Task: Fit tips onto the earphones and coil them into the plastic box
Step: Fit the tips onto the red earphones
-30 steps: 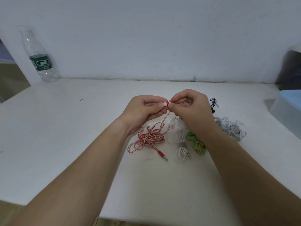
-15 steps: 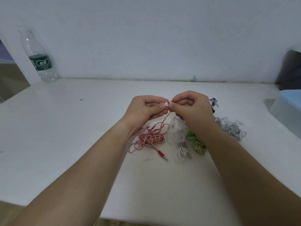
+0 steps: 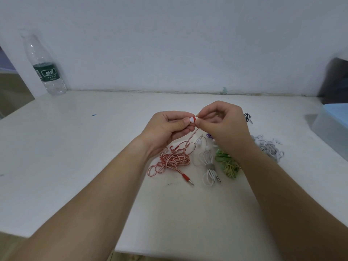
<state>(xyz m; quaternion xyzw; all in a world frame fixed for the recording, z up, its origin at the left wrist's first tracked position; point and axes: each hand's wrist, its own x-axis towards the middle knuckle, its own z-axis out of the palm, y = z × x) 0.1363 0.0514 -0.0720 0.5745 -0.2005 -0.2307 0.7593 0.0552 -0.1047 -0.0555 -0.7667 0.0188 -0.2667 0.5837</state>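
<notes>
White plastered wall (image 3: 169, 44), matt and slightly uneven, meets a smooth white desk (image 3: 75, 147) with a few small dark marks.

Both of my hands are raised above the desk. My left hand (image 3: 167, 129) is curled, and its thumb and forefinger pinch a small rounded white tip (image 3: 192, 120). My right hand (image 3: 224, 127) is also curled, its fingertips pinching the red earbud (image 3: 195, 118). Tip and earbud touch between the two hands.

From the earbud a thin red-and-white striped cable (image 3: 173, 161) hangs to the desk and lies in a loose tangle below my left wrist, ending in a red plug (image 3: 186, 178) with a metal pin.

Just beside it lie white earphones (image 3: 209, 166), folded and bound by a grey band. A crumpled green set (image 3: 227, 163) lies partly under my right forearm. A pale grey heap of cables (image 3: 267, 147) sits further right, and a black-and-white striped cable (image 3: 247, 117) shows behind my right hand.

The translucent plastic box (image 3: 331, 125), with a blue top, stands at the right edge, well apart from the cables. A clear ribbed bottle (image 3: 47, 70) with a green label stands upright at far left against the wall.
</notes>
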